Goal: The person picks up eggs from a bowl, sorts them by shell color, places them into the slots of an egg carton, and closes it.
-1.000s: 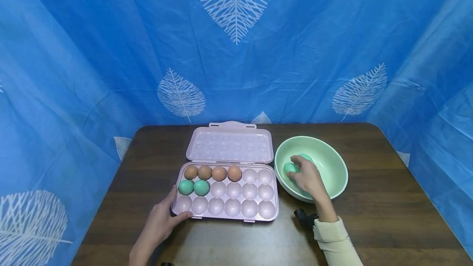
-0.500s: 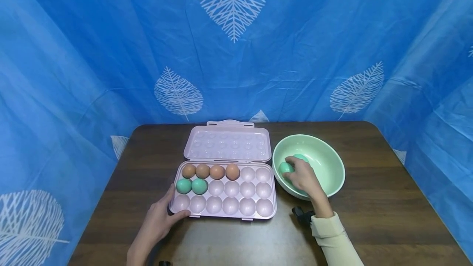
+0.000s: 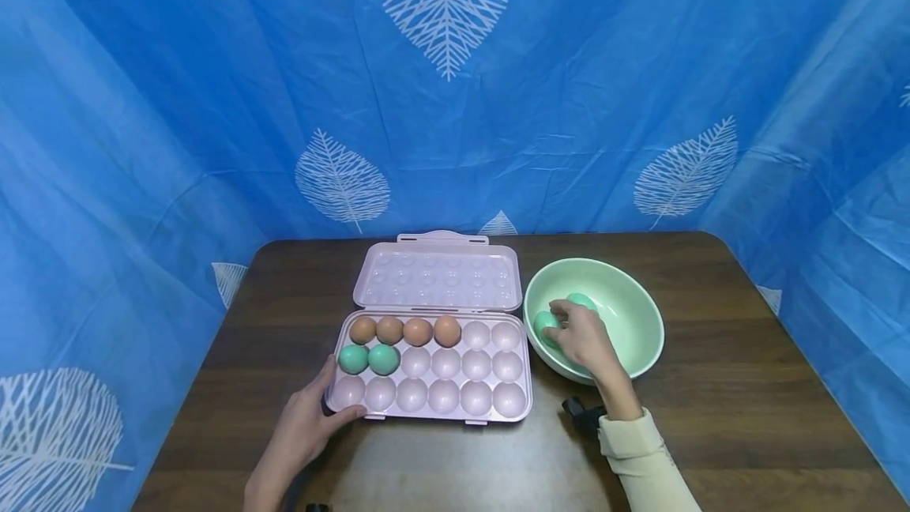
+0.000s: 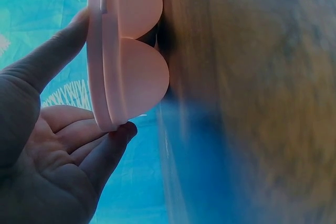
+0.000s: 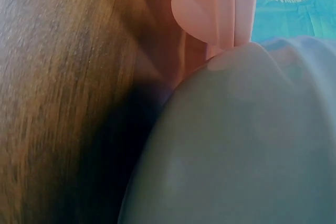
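Note:
A pale pink egg box [image 3: 444, 421] lies with its lid [image 3: 437, 279] folded back. Brown eggs [image 3: 418, 331] sit in its back row, and two green eggs [image 3: 384, 359] at the left of the middle row. My left hand [image 3: 302, 425] grips the box's near left corner; in the left wrist view the thumb and fingers straddle that corner [image 4: 105, 114]. My right hand [image 3: 586, 338] reaches into the light green bowl [image 3: 643, 330], its fingers around a green egg [image 3: 545, 325]. Another green egg [image 3: 581, 302] lies just behind. The bowl's wall [image 5: 236, 145] hides this hand in the right wrist view.
The dark wooden table [image 3: 739, 385] has the bowl standing close against the box's right side. A blue curtain [image 3: 569, 101] with white leaf prints hangs behind and at both sides. A black wrist mount [image 3: 584, 416] sits at the right wrist.
The green egg at my right fingers has shifted slightly left inside the bowl. The head view has moved a little; my left hand keeps its place on the box.

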Tool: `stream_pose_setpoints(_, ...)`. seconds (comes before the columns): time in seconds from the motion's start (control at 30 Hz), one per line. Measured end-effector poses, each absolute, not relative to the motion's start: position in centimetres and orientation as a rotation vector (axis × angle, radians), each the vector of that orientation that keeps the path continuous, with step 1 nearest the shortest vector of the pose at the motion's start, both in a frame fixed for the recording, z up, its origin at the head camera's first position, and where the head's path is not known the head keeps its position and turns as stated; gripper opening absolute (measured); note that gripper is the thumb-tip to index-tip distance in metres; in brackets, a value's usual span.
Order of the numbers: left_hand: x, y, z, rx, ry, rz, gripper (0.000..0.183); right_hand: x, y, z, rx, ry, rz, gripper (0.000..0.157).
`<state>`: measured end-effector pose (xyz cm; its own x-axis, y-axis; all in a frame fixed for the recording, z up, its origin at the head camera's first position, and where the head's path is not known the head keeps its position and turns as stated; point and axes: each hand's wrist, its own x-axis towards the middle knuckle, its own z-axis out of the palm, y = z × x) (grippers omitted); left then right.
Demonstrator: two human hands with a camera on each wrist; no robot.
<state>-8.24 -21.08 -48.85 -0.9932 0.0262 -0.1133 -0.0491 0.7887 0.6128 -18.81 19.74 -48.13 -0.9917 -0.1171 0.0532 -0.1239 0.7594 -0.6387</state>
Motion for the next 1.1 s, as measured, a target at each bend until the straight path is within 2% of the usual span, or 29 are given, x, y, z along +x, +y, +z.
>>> stream_pose_setpoints(0.23, -8.28, -21.08, -48.87, -0.038, 2.838, 0.971, 0.105, -18.68, 19.88, -48.7, 0.248, -2.949, 0.985, 0.038)
stream_pose_setpoints(0.63, -8.27, -21.06, -49.16, -0.032, 2.852, 0.987, 0.103, -18.39, 20.17, -48.6, 0.183, -2.872, 1.063, 0.041)
stream_pose_setpoints(1.1, -8.27, -20.99, -49.05, -0.032, 2.844, 0.99, 0.103, -18.26, 20.51, -48.27, 0.067, -2.379, 1.614, 0.043)
